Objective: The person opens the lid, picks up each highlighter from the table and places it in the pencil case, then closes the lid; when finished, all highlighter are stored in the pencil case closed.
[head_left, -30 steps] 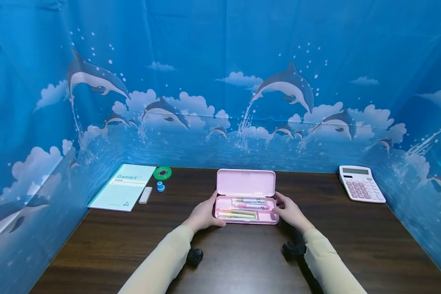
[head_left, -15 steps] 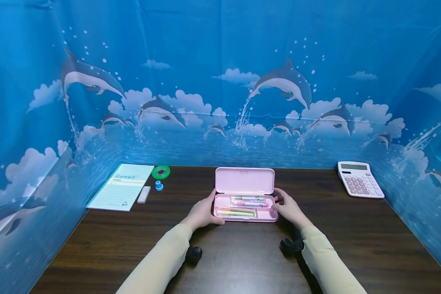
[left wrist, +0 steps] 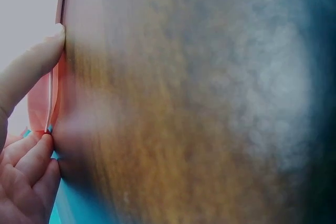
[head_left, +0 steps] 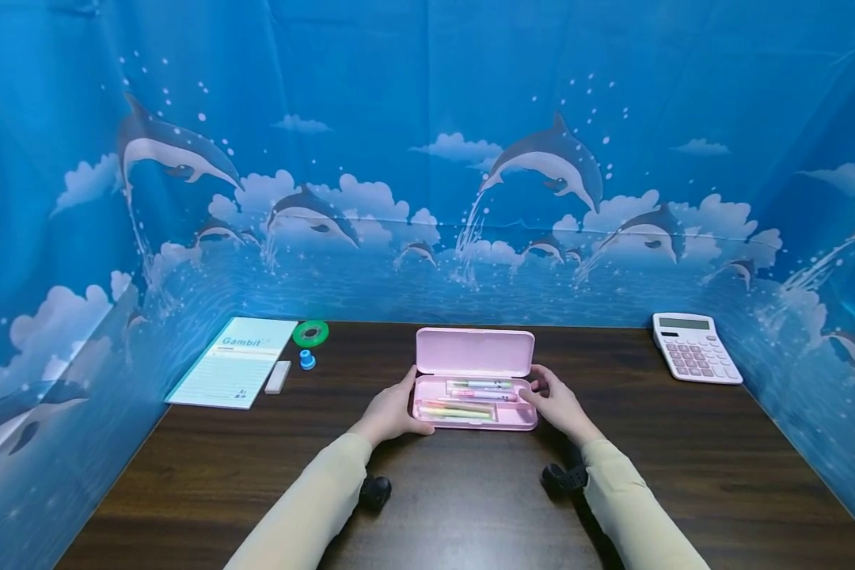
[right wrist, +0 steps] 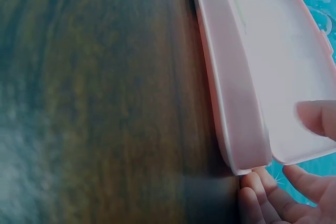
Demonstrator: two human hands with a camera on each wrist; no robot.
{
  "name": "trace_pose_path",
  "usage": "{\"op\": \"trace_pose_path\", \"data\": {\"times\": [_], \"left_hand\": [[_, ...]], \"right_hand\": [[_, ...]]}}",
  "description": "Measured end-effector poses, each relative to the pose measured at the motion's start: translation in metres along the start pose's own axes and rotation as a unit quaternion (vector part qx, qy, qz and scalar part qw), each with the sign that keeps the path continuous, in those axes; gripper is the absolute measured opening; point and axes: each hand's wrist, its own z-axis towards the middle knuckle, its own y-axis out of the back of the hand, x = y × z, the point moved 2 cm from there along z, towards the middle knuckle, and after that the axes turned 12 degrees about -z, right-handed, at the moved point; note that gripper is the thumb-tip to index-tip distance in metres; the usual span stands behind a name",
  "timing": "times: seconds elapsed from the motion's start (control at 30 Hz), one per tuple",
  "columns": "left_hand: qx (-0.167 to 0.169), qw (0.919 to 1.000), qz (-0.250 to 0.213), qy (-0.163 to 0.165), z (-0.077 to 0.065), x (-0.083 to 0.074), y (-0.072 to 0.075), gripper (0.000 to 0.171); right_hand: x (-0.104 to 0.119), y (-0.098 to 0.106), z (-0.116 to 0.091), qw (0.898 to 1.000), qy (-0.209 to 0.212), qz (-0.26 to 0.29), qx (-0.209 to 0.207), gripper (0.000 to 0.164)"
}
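A pink pencil case [head_left: 516,426] lies open in the middle of the table, its lid [head_left: 474,353] raised at the back. Several pens [head_left: 483,394] lie in its upper part; slim yellow and green sticks [head_left: 456,412] fill the front left compartment. My left hand [head_left: 388,410] grips the case's left end, thumb at the front corner and fingers behind, as the left wrist view confirms. At the right end, my right hand [head_left: 561,405] touches the case with its fingertips. In the right wrist view its thumb [right wrist: 317,118] is held away from the near rim, overlapping the lid.
To the left lie a notepad [head_left: 233,364], a white eraser [head_left: 277,378], a small blue object [head_left: 307,360] and a green tape roll [head_left: 310,333]. A calculator [head_left: 697,348] sits at the back right. A dolphin-print curtain [head_left: 399,158] borders the table [head_left: 470,507].
The lid leans slightly forward compared with half a second ago. My right thumb has shifted a little inward over the case. The left hand keeps its grip.
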Motion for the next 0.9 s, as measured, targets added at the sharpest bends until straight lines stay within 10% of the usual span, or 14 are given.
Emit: {"op": "trace_pose_path", "data": {"times": [0.9], "left_hand": [[-0.008, 0.9996, 0.025, -0.012, 0.000, -0.006, -0.001, 0.115]], "right_hand": [[0.005, 0.008, -0.012, 0.996, -0.007, 0.087, -0.027, 0.062]]}}
